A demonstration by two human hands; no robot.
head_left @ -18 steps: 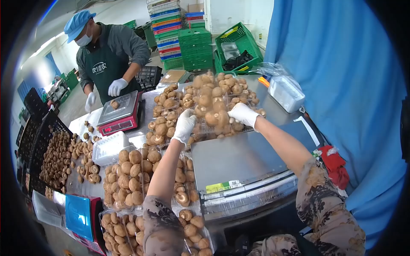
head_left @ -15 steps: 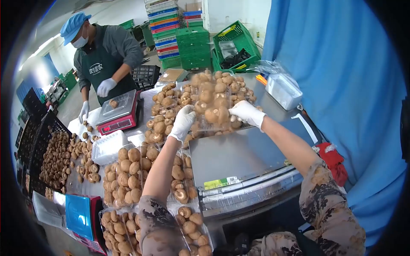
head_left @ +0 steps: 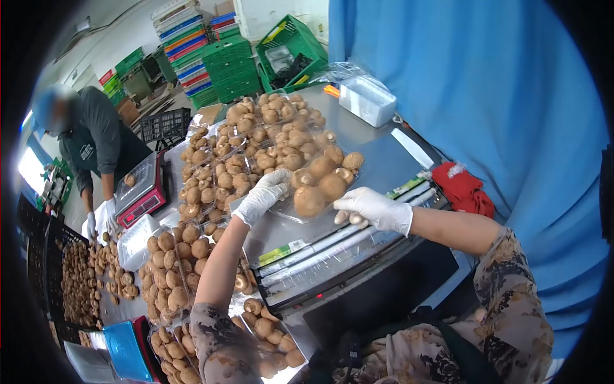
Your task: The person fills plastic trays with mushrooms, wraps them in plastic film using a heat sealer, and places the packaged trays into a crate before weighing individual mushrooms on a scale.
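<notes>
Head view: the left hand (head_left: 261,195) and the right hand (head_left: 372,208), both in white gloves, hold a clear tray of mushrooms (head_left: 320,178) between them, just above the steel wrapping machine (head_left: 332,256) on the counter (head_left: 358,137). Each grip is closed on a tray edge. The right fingertips are hidden underneath, and the tray's clear walls are hard to make out. At far left a co-worker (head_left: 96,137) is partly hidden behind a scale (head_left: 144,192).

Steel table (head_left: 382,163) w/ mushroom trays (head_left: 243,147), red scale (head_left: 144,192), film-wrap machine (head_left: 332,253)
</notes>
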